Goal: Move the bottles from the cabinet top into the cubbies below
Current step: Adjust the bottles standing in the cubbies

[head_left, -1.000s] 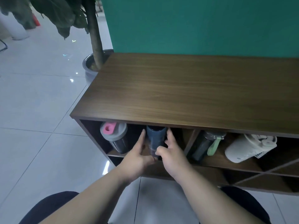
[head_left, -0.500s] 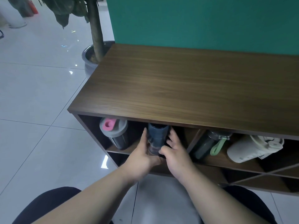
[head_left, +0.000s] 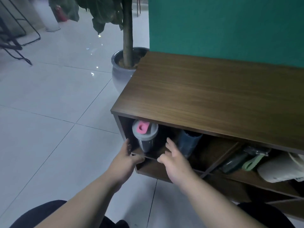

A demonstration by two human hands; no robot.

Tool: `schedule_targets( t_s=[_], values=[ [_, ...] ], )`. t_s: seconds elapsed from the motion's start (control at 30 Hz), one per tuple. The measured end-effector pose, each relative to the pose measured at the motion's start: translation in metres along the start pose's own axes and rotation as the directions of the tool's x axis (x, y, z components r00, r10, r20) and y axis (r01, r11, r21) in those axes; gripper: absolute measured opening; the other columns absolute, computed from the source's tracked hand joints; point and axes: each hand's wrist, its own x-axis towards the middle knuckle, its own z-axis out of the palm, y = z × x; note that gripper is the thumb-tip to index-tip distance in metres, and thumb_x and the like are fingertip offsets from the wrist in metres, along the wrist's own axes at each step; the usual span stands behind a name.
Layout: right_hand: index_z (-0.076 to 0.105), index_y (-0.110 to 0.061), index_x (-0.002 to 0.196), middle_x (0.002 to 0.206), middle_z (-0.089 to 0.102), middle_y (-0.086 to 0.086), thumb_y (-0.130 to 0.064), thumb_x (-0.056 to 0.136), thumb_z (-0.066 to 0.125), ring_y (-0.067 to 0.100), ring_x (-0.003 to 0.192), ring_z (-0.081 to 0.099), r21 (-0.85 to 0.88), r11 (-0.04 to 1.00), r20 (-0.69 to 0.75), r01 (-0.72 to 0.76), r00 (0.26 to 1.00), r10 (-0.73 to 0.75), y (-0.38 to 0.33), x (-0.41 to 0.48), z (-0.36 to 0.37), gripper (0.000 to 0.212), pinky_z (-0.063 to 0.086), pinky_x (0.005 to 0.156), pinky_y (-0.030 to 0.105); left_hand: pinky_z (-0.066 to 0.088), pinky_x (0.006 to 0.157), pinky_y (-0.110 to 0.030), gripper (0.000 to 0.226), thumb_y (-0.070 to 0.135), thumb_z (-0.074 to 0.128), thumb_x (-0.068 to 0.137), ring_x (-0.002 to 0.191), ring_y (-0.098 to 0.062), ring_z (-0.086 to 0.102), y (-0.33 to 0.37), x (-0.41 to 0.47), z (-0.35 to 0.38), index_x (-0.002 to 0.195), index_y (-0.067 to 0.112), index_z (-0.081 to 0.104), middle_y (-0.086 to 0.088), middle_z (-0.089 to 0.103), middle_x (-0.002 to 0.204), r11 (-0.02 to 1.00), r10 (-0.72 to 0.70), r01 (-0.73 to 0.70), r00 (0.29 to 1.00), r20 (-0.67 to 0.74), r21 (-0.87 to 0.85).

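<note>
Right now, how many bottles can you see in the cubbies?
4: pink-capped bottle and dark blue bottle in the left cubby; green-looped dark bottle and white bottle in the right. More may be hidden.

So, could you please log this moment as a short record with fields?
cabinet top: bare, no bottles
left cubby: grey-lidded bottle and dark blue bottle, both leaning
right cubby: dark bottle with green loop, white bottle
left hand: open, at shelf edge, holding nothing
right hand: open, fingers spread, beside the blue bottle
</note>
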Motion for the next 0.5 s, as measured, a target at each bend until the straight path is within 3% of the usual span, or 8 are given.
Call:
schedule_targets(
  t_s=[0.1,0.17,0.2,0.33,0.4,0.47,0.5],
  values=[
    [0.014,-0.038,0.162,0.166,0.031,-0.002,-0.025,0.072,0.056,0.017,0.151,0.033,0.012,0.998,-0.054,0.055,0.997,-0.054,-0.016,0.014,0.015,0.100,0.028,0.115,0.032,0.044,0.066,0.000,0.057,0.003,0.070,0.085,0.075,0.032,0.057,0.003,0.009,-0.008,0.104,0.053,0.048,0.046,0.064,0.087,0.999,0.040,-0.040,0.999,-0.014,-0.028],
    [0.013,-0.042,0.161,0.156,0.042,-0.006,-0.026,0.066,0.054,0.018,0.145,0.039,0.021,0.998,-0.067,0.061,0.996,-0.060,-0.023,0.023,0.022,0.105,0.033,0.106,0.029,0.042,0.082,-0.009,0.071,0.011,0.073,0.085,0.096,0.022,0.058,0.004,0.016,-0.010,0.136,0.050,0.042,0.042,0.060,0.108,0.998,0.052,-0.052,0.999,0.000,-0.031],
    [0.015,-0.044,0.161,0.149,0.047,-0.011,-0.025,0.065,0.053,0.018,0.140,0.044,0.018,0.997,-0.065,0.071,0.995,-0.070,-0.025,0.026,0.025,0.105,0.036,0.100,0.028,0.042,0.084,-0.013,0.077,0.013,0.073,0.085,0.097,0.020,0.058,0.005,0.018,-0.011,0.141,0.050,0.036,0.039,0.058,0.112,0.998,0.049,-0.049,0.999,-0.001,-0.034],
    [0.028,-0.053,0.152,0.132,0.069,-0.010,-0.023,0.065,0.055,0.019,0.125,0.060,0.015,0.992,-0.058,0.128,0.990,-0.127,-0.022,0.040,0.032,0.096,0.044,0.110,0.039,0.047,0.065,-0.001,0.062,0.000,0.065,0.085,0.073,0.026,0.061,0.005,0.029,-0.016,0.096,0.058,0.048,0.046,0.067,0.077,0.994,0.072,-0.067,0.995,0.062,-0.081],
    [0.036,-0.051,0.148,0.130,0.071,-0.011,-0.022,0.068,0.057,0.017,0.124,0.061,0.051,0.987,-0.062,0.151,0.987,-0.148,-0.020,0.043,0.034,0.088,0.045,0.112,0.042,0.055,0.086,-0.018,0.060,0.005,0.064,0.077,0.091,0.013,0.068,0.004,0.033,-0.017,0.101,0.061,0.059,0.034,0.075,0.096,0.992,0.081,-0.072,0.993,0.091,-0.100],
    [0.041,-0.047,0.147,0.131,0.071,-0.009,-0.020,0.070,0.056,0.017,0.125,0.062,0.068,0.983,-0.073,0.171,0.983,-0.166,-0.021,0.044,0.035,0.083,0.045,0.112,0.043,0.051,0.105,-0.043,0.061,0.012,0.063,0.070,0.115,-0.013,0.067,0.005,0.033,-0.018,0.117,0.050,0.063,0.014,0.075,0.115,0.990,0.089,-0.075,0.989,0.114,-0.119],
    [0.042,-0.044,0.147,0.131,0.071,-0.008,-0.018,0.070,0.056,0.017,0.126,0.062,0.070,0.982,-0.078,0.177,0.982,-0.171,-0.022,0.045,0.035,0.082,0.045,0.112,0.042,0.048,0.108,-0.046,0.062,0.013,0.062,0.069,0.120,-0.019,0.064,0.005,0.032,-0.018,0.121,0.046,0.062,0.010,0.074,0.119,0.988,0.097,-0.081,0.988,0.124,-0.131]
  ],
)
